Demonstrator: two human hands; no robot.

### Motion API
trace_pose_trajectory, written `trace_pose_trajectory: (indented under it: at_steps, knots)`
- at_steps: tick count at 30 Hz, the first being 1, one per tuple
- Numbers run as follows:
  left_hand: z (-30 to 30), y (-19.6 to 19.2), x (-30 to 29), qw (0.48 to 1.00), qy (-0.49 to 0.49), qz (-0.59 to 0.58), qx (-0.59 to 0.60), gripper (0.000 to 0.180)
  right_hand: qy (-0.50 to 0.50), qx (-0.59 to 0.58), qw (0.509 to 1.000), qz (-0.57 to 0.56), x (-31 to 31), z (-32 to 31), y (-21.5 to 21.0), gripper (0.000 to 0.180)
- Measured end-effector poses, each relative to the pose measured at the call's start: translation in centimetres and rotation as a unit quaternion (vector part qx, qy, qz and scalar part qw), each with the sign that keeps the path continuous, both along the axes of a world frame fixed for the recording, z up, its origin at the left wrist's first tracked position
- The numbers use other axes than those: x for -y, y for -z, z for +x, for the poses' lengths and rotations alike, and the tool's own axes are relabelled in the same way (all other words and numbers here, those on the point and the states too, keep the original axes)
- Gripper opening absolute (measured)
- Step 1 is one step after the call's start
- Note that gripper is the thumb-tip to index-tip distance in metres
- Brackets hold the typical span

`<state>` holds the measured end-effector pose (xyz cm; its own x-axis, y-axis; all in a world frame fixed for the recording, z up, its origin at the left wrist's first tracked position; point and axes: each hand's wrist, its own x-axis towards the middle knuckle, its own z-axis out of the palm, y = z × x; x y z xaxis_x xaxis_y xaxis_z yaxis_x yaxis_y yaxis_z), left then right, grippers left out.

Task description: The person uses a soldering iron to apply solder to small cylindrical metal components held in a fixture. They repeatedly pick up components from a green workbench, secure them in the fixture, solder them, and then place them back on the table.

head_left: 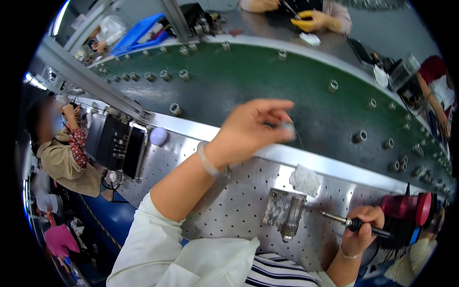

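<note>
Green-grey belt (215, 91) bends across the head view, dotted w/ metal cylinders (361, 136); our perforated bench (205, 220) runs along its near side. Step in hand, as we judge it: handling a single piece at the belt, iron parked in the other grip. We have the small silvery part (288, 132) over the belt's near edge, apparently pinched betw. thumb and curled fingers of our left hand (253, 125); blur hides the exact contact. A thin wire (300, 137) shows just beside it. Next move prob. calls for a light, steady pinch and the wire kept clear of neighbouring pieces.

Pose: our L forearm slants up and right, index finger stretched out. Our right hand (366, 222) sits low at R, fingers closed round the soldering iron (354, 223), tip pointing left toward the metal fixture (275, 206), not touching it.
</note>
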<state>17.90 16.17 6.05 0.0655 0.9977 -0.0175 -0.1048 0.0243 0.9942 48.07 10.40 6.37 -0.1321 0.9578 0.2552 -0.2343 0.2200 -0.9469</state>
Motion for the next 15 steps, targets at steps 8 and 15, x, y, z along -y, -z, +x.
trace_pose_trajectory:
  at_steps: [8, 15]
  knots:
    - [-12.5, 5.5, -7.2, 0.782, -0.308, 0.128, -0.526, 0.018, 0.07, 0.027, 0.994, 0.08, -0.1, -0.9, 1.9, 0.027]
    - [-8.4, 2.9, -1.4, 0.8, -0.304, 0.137, -0.498, 0.064, 0.0, -0.012, 1.0, -0.022, 0.9, -0.2, -0.9, 0.026]
